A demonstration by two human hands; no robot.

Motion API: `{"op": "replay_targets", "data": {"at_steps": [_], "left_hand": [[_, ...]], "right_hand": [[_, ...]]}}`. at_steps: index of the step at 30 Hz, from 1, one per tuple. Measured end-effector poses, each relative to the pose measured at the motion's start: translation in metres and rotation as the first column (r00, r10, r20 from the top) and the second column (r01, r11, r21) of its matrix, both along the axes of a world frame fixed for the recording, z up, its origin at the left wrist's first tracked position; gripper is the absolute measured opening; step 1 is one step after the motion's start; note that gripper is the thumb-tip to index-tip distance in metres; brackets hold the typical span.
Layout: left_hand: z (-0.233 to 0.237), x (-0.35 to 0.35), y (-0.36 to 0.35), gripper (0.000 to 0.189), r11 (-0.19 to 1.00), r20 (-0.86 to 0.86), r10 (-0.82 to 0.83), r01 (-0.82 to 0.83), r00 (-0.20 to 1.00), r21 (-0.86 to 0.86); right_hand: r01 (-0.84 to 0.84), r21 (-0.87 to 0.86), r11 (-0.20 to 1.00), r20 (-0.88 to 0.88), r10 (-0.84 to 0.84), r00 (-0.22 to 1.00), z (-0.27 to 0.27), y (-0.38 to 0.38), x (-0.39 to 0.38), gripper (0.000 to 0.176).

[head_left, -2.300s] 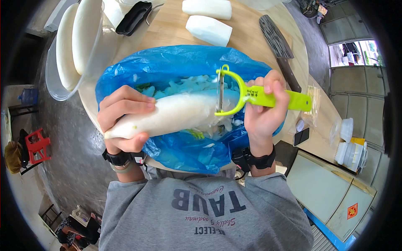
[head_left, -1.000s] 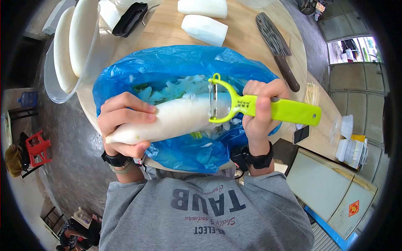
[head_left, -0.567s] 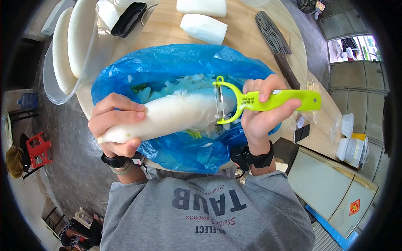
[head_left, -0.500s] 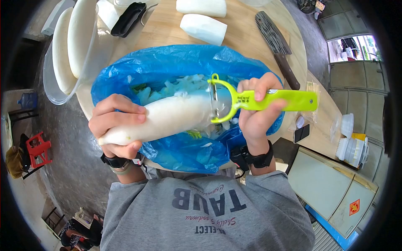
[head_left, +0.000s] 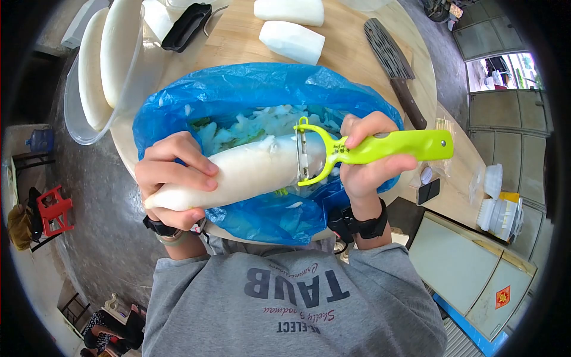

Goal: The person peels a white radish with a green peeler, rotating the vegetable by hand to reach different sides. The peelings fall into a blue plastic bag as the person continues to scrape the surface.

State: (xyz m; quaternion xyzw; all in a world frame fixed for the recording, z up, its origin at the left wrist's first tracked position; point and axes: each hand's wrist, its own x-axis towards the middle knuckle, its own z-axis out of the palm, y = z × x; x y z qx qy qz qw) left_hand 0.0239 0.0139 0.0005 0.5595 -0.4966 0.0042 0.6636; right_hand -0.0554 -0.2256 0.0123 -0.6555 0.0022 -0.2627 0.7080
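Observation:
My left hand [head_left: 178, 177] is wrapped round the narrow end of a long white radish [head_left: 250, 171], which lies slanted over a blue plastic bag [head_left: 250, 77]. In my right hand [head_left: 370, 156] is a lime-green peeler [head_left: 410, 146]. Its metal blade rests against the radish's wide end. White peelings [head_left: 279, 116] with a few green bits fill the opened bag below. The far tip of the radish is partly hidden by the peeler head.
Two peeled radish pieces [head_left: 291, 41] lie on a wooden board [head_left: 229, 41] beyond the bag. A cleaver [head_left: 392, 65] is at the right. Whole radishes [head_left: 95, 71] stand in a clear plastic tub [head_left: 72, 113] at the left. A phone [head_left: 428, 191] rests near the table's right side.
The radish and my left hand have shifted slightly right and down. The radish has turned a little, and the peeler handle is angled somewhat differently in my right hand.

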Motion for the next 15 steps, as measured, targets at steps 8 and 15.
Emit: {"op": "replay_targets", "data": {"at_steps": [8,15], "left_hand": [[-0.0001,-0.0012,0.0019,0.035,1.0,-0.014,0.008,-0.008,1.0,0.008],[0.0009,-0.0014,0.0025,0.034,1.0,-0.017,0.008,-0.007,1.0,0.014]], "right_hand": [[-0.083,-0.188,0.979,0.079,0.099,0.992,-0.0053,0.0062,-0.0013,0.078],[0.121,-0.04,0.992,0.125,-0.115,0.985,-0.0073,-0.0015,0.0024,0.073]]}}
